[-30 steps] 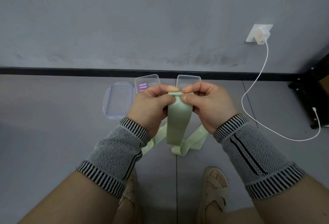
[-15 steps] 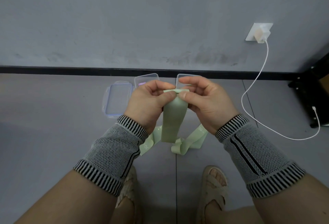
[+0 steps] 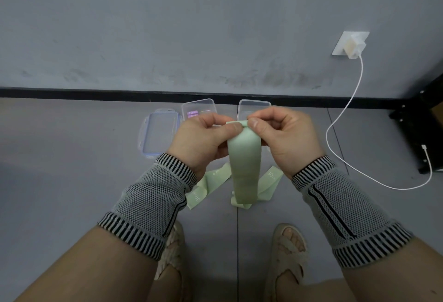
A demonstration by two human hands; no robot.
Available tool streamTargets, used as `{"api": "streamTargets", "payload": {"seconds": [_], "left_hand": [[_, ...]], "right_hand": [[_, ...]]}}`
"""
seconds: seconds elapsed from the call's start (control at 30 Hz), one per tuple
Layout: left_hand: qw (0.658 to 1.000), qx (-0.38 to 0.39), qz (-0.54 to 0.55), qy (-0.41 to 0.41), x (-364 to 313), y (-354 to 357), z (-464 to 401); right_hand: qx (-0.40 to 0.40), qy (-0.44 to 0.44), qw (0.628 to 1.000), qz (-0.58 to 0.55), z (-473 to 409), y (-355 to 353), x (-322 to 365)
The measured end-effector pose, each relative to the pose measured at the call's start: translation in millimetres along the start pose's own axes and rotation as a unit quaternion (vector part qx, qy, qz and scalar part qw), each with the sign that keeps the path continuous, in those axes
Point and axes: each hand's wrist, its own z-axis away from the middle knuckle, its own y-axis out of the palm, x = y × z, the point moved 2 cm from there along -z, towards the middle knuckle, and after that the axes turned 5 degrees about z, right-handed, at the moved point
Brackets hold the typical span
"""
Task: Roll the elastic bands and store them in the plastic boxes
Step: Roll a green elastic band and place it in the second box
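Note:
A pale green elastic band (image 3: 244, 165) hangs from both hands, and its lower part lies folded on the grey floor. My left hand (image 3: 203, 141) and my right hand (image 3: 285, 138) pinch its top edge, which is curled into a small roll. Behind the hands stand two clear plastic boxes: the left box (image 3: 199, 108) holds a purple rolled band (image 3: 193, 114), the right box (image 3: 254, 107) is partly hidden by my right hand. A clear lid with a blue rim (image 3: 159, 133) lies on the floor to the left.
A white charger (image 3: 351, 45) sits in a wall socket, and its cable (image 3: 345, 119) loops across the floor at the right. A black furniture leg (image 3: 422, 124) stands at the far right. My two sandalled feet (image 3: 287, 253) are below the hands.
The hands have shifted slightly rightward while turning the top edge of the green band over into a tighter curl. The band's loose end on the floor has barely moved.

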Motion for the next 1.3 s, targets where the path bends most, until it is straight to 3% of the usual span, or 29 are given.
{"api": "streamTargets", "payload": {"seconds": [0.17,0.57,1.13,1.3], "left_hand": [[1.000,-0.001,-0.007,0.006,0.7,-2.8,-1.3],[0.997,0.044,0.066,-0.008,-0.7,-1.7,0.1],[0.997,-0.007,0.004,0.079,-3.3,-2.1,-0.3],[0.999,-0.004,0.015,0.033,0.0,-0.6,-1.7]], "right_hand": [[0.024,0.010,0.999,0.020,1.0,4.0,-1.5],[0.045,0.020,0.997,-0.052,0.0,5.3,-1.7],[0.044,0.062,0.994,-0.081,1.5,5.3,-2.0],[0.017,0.049,0.996,-0.078,-0.1,1.3,-2.0]]}}
